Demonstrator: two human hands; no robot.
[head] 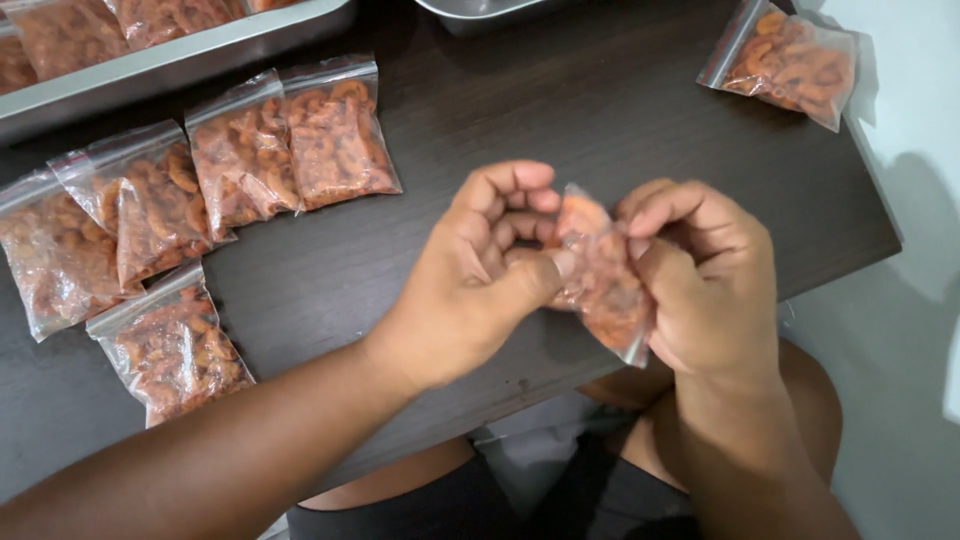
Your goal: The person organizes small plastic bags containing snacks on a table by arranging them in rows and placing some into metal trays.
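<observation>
Both my hands hold one small clear plastic bag of orange-brown fried snacks (600,275) above the front edge of a dark wooden table (560,120). My left hand (480,280) pinches the bag's left side between thumb and fingers. My right hand (705,285) grips its right side, fingers curled over the top. The bag stands roughly upright between them, partly hidden by my fingers.
Several filled snack bags (240,160) lie in a row on the table's left, one more bag (170,345) nearer me. A single bag (790,60) lies at the far right corner. A metal tray (180,50) holding more bags sits at the back left. My knees show below the table edge.
</observation>
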